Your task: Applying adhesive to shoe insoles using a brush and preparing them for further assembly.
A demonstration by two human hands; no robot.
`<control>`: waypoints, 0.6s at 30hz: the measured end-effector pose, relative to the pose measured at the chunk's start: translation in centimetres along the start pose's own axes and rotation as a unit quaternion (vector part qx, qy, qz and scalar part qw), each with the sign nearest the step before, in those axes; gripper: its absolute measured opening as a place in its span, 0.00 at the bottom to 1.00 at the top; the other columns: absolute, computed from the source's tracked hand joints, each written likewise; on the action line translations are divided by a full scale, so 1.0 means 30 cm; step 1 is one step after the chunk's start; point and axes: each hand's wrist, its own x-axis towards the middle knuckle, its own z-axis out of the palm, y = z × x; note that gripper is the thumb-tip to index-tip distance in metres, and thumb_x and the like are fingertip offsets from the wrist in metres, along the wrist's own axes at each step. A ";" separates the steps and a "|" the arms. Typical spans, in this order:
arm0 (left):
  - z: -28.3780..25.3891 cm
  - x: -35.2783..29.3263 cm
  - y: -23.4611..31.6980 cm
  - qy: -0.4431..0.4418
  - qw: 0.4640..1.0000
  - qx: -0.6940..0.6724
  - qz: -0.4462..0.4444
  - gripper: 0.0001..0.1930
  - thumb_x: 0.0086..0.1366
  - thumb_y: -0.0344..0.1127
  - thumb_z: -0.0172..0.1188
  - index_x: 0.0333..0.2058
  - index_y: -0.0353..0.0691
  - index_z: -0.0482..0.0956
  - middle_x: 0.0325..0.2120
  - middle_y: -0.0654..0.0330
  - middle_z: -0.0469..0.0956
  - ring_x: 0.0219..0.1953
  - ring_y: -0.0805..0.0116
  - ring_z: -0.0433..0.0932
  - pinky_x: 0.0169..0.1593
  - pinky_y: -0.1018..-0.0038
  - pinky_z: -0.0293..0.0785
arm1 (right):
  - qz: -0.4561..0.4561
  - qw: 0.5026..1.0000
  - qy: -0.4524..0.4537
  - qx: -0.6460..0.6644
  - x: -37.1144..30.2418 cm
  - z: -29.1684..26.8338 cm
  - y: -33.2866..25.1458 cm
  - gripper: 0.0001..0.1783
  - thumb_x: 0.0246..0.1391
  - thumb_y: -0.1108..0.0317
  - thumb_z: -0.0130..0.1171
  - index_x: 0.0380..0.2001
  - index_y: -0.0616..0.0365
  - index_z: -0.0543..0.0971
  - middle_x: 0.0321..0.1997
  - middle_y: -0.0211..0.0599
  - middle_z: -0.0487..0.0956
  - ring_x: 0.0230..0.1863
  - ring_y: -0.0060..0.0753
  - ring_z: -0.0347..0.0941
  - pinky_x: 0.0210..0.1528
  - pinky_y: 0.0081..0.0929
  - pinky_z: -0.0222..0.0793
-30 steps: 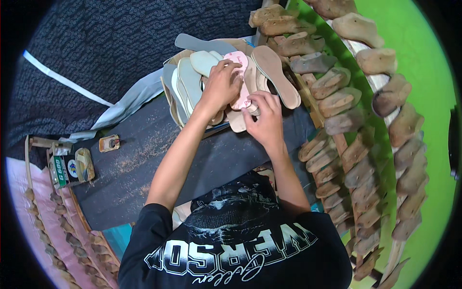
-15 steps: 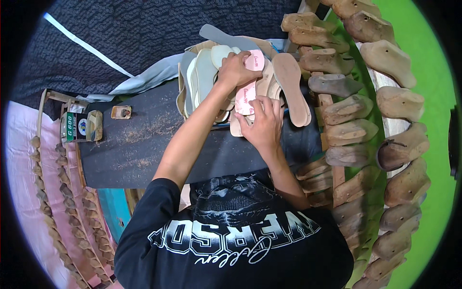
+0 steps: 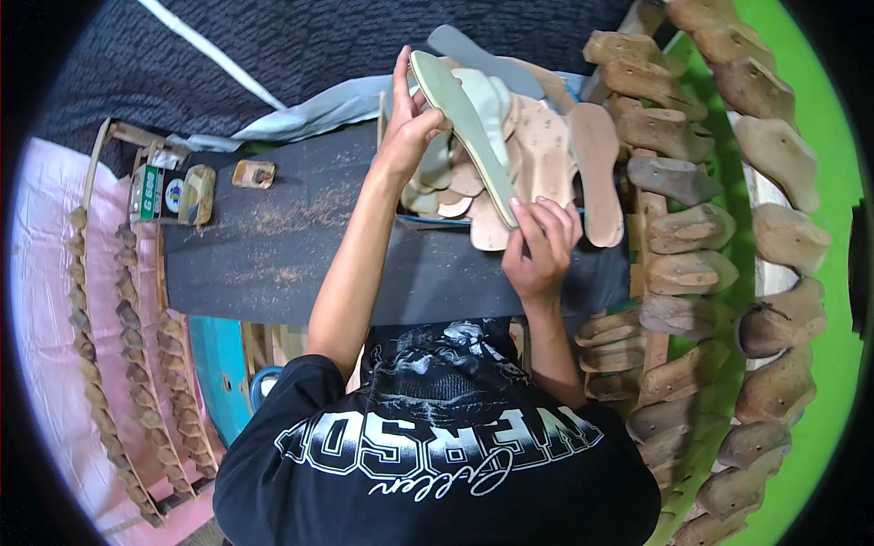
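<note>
A pale grey-green shoe insole (image 3: 464, 123) is raised at a slant above a box (image 3: 428, 221) full of insoles. My left hand (image 3: 411, 132) grips its far end, the thumb on its upper face and the fingers along its outer edge. At the lower, near end, the fingertips of my right hand (image 3: 543, 241) are closed on the insole. Under and behind it lie beige insoles (image 3: 544, 150), cream ones and a grey one (image 3: 487, 59). A brown insole (image 3: 596, 173) lies at the right side of the box.
The dark table (image 3: 291, 246) carries scattered shavings. A small tray (image 3: 253, 174) stands at its left, near a green box (image 3: 148, 193) and a jar-like container (image 3: 196, 194). Racks of wooden shoe lasts (image 3: 687, 227) line the right; further racks (image 3: 137, 355) stand at the left.
The pink printed insole that my hands held low on the pile no longer shows. A grey-green insole is now lifted between them; my left hand has risen, and my view has shifted slightly.
</note>
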 end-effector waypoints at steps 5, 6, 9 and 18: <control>-0.185 -0.225 0.125 0.012 0.997 0.014 0.074 0.51 0.62 0.30 0.66 0.78 0.54 0.46 0.68 0.40 0.65 0.71 0.45 0.69 0.71 0.54 0.70 | 0.028 0.986 -0.011 0.165 0.001 0.023 -0.138 0.24 0.48 0.87 0.63 0.49 0.60 0.86 0.42 0.42 0.83 0.43 0.45 0.83 0.47 0.36 0.80; -0.256 -0.279 0.124 0.041 0.995 0.020 0.083 0.47 0.66 0.33 0.67 0.77 0.51 0.49 0.68 0.41 0.67 0.69 0.47 0.72 0.70 0.55 0.73 | 0.025 0.985 -0.015 0.167 -0.002 0.028 -0.170 0.24 0.48 0.87 0.63 0.49 0.60 0.86 0.42 0.42 0.83 0.43 0.45 0.83 0.47 0.36 0.80; -0.495 -0.429 0.083 0.150 0.981 0.044 0.113 0.25 0.74 0.35 0.64 0.65 0.37 0.69 0.64 0.49 0.74 0.62 0.56 0.79 0.62 0.63 0.81 | 0.058 0.978 -0.032 0.197 -0.027 0.072 -0.287 0.22 0.49 0.85 0.66 0.51 0.63 0.85 0.43 0.47 0.85 0.42 0.47 0.83 0.46 0.35 0.80; -1.251 -0.879 -0.046 0.240 0.908 0.332 -0.089 0.18 0.64 0.26 0.72 0.52 0.33 0.80 0.38 0.60 0.84 0.39 0.74 0.83 0.46 0.76 0.80 | 0.327 0.872 -0.283 0.228 -0.262 0.535 -0.741 0.31 0.52 0.85 0.68 0.62 0.64 0.79 0.52 0.44 0.81 0.42 0.31 0.83 0.43 0.27 0.83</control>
